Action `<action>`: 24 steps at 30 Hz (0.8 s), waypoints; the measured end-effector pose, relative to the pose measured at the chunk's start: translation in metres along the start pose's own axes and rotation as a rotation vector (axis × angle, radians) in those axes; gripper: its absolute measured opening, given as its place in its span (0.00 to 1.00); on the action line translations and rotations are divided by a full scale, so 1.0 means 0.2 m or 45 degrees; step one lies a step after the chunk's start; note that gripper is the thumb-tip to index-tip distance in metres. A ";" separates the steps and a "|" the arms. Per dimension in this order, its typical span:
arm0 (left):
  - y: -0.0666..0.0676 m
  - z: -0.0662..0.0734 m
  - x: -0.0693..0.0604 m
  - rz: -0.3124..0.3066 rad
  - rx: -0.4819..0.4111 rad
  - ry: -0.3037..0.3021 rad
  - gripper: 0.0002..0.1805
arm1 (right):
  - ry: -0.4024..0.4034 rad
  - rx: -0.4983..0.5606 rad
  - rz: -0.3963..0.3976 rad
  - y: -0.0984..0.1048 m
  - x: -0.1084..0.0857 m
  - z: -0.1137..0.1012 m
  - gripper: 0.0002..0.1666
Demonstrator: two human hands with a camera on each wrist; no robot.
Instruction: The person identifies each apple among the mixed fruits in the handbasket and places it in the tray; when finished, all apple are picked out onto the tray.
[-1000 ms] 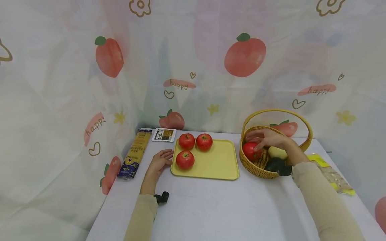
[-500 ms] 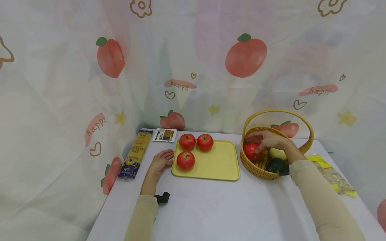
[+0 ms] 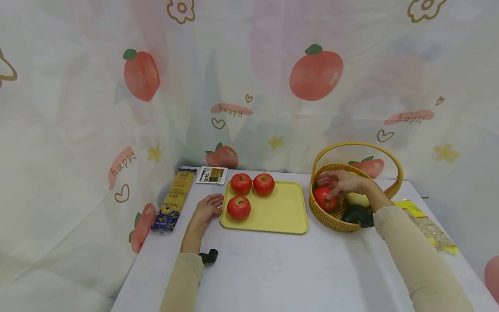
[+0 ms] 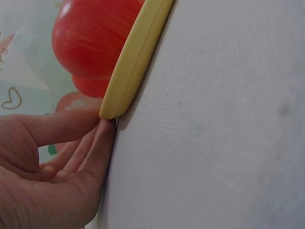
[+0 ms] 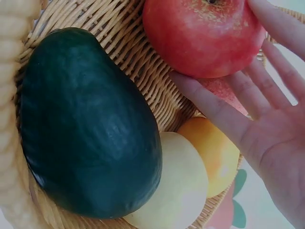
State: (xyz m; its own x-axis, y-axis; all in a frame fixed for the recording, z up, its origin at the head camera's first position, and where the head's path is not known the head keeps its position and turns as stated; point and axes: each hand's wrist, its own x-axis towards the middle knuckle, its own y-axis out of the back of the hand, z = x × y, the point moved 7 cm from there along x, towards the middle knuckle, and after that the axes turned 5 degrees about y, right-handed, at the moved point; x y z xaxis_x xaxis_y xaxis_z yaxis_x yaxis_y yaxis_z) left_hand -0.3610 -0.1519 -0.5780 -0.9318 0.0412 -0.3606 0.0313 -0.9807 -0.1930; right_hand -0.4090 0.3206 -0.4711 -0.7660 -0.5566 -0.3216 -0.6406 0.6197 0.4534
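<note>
In the head view my left hand (image 3: 206,210) rests at the left edge of the yellow tray (image 3: 280,212). The left wrist view has its thumb and fingertips touching the tray's rim (image 4: 131,67). Three red apples (image 3: 239,207) sit on the tray's left half. My right hand (image 3: 345,182) reaches into the wicker basket (image 3: 331,220) and holds a red apple (image 3: 325,198) between thumb and fingers. Below that apple in the right wrist view, another reddish fruit (image 5: 224,90) is mostly hidden. A dark green, smooth avocado-shaped item (image 5: 90,124) lies nearby, beside a pale yellow fruit (image 5: 174,183) and an orange-yellow fruit (image 5: 214,152).
The basket's tall handle (image 3: 358,144) arches over the right hand. A yellow-and-blue pack (image 3: 175,199) lies at the table's left, with a small white-edged packet (image 3: 212,174) behind the tray. Another clear-and-yellow packet (image 3: 429,225) lies right of the basket. Printed cloth surrounds the table (image 3: 280,273).
The right hand stays in the basket, and the red apple under it sits very slightly lower. The left hand and the tray have not visibly moved.
</note>
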 end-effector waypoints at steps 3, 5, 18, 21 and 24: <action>0.01 -0.01 0.00 0.018 0.012 0.009 0.39 | 0.012 -0.026 0.006 -0.01 -0.01 0.00 0.47; 0.01 -0.01 0.00 0.035 0.014 0.011 0.39 | 0.023 -0.043 0.020 -0.01 -0.01 0.00 0.46; 0.01 0.00 0.00 0.030 0.023 0.012 0.38 | 0.055 0.083 0.183 0.00 -0.06 0.05 0.46; 0.01 0.00 0.00 0.028 0.016 0.014 0.38 | 0.046 0.160 0.213 0.00 -0.07 0.06 0.46; 0.01 0.00 0.00 0.030 0.016 0.023 0.38 | 0.042 0.216 0.256 0.00 -0.09 0.06 0.45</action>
State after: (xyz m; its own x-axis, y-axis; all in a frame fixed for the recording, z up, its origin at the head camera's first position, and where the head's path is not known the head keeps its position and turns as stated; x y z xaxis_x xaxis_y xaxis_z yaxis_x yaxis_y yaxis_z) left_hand -0.3599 -0.1533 -0.5789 -0.9243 0.0212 -0.3811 0.0488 -0.9837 -0.1730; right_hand -0.3948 0.3368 -0.4752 -0.8786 -0.4286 -0.2107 -0.4774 0.8021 0.3587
